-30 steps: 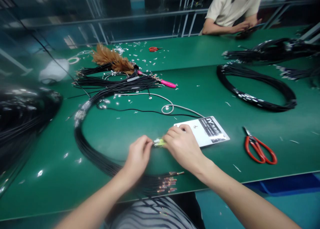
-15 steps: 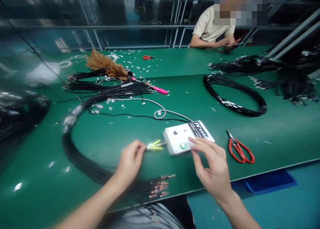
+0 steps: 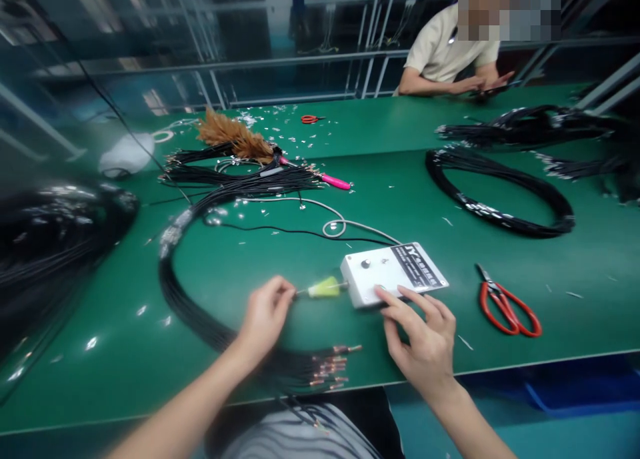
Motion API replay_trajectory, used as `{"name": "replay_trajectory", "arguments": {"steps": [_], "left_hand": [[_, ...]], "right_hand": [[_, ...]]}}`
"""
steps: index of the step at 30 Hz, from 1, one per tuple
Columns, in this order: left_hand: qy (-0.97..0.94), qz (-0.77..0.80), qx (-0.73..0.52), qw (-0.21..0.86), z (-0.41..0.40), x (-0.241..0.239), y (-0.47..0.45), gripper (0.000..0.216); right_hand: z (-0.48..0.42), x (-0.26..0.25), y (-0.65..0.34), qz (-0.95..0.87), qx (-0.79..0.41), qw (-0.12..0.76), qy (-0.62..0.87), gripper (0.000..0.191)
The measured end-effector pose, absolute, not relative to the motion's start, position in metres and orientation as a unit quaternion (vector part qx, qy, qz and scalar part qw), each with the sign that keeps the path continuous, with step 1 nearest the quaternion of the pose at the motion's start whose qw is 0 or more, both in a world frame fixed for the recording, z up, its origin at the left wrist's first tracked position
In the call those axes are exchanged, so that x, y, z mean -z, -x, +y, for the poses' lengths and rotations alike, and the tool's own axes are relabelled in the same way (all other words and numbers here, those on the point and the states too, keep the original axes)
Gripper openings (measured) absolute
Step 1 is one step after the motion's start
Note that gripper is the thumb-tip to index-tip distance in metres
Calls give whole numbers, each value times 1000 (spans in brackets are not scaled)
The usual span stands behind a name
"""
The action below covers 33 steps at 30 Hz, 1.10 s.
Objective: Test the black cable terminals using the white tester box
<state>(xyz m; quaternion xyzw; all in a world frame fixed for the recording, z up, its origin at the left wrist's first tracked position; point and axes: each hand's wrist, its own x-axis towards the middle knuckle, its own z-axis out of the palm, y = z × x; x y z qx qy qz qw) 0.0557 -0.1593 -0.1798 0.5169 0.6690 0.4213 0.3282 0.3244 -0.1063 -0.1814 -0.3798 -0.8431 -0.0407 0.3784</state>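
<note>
My left hand [image 3: 270, 307] pinches a thin dark cable [image 3: 302, 292] between thumb and fingers. From there the cable runs to a yellow-green piece [image 3: 325, 287], smeared into a cone on the short shaft at the left side of a white control box [image 3: 359, 284]. The box carries a black knob, a small switch and a dark printed label. My right hand [image 3: 423, 325] has its fingers spread, the index fingertip on the box's front where the button is, covering most of it. Below my left hand lies a black cable bundle [image 3: 173, 282] with copper-coloured ends.
Red-handled scissors-like cutters [image 3: 507, 305] lie right of the box. Behind them is a coiled black cable bundle [image 3: 500, 192]. More cables [image 3: 60, 225] lie at left. A feather duster [image 3: 235, 137] and small red cutters [image 3: 311, 119] lie farther back. A person [image 3: 445, 52] sits opposite.
My right index finger has come down onto the button, hiding its green light. The yellow-green piece, earlier seen as separate prongs, is now a blurred cone. The view has shifted left.
</note>
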Motion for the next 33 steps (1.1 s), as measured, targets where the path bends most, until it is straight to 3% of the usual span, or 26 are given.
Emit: {"name": "replay_trajectory", "arguments": {"steps": [7,14,18,21,22,23,25,33], "left_hand": [[-465,629,-493,381,-164,174,-54,13],[-444,628,-600,220,-59,168,-2,20],[-424,670,-595,131,-18,159,29,26],[-490,673,-545,100,-59,153,6,29],[-578,661,-466,110,-84,152,-9,18],[-660,631,-376,155,-109,152,-27,7],[-751,561,-221,269,-156,152,-62,9],[-733,590,-141,307,-196,158,-88,18]], "right_hand": [[-127,190,-324,-846,-24,416,331,30],[-148,199,-319,-865,-187,343,316,32],[-158,194,-313,-857,-238,336,309,25],[-170,194,-314,-857,-246,346,291,23],[-173,195,-315,-862,-241,345,282,24],[-177,196,-317,-868,-235,341,272,24],[-183,197,-320,-881,-226,331,253,25],[-202,197,-296,-891,-256,313,208,21]]}}
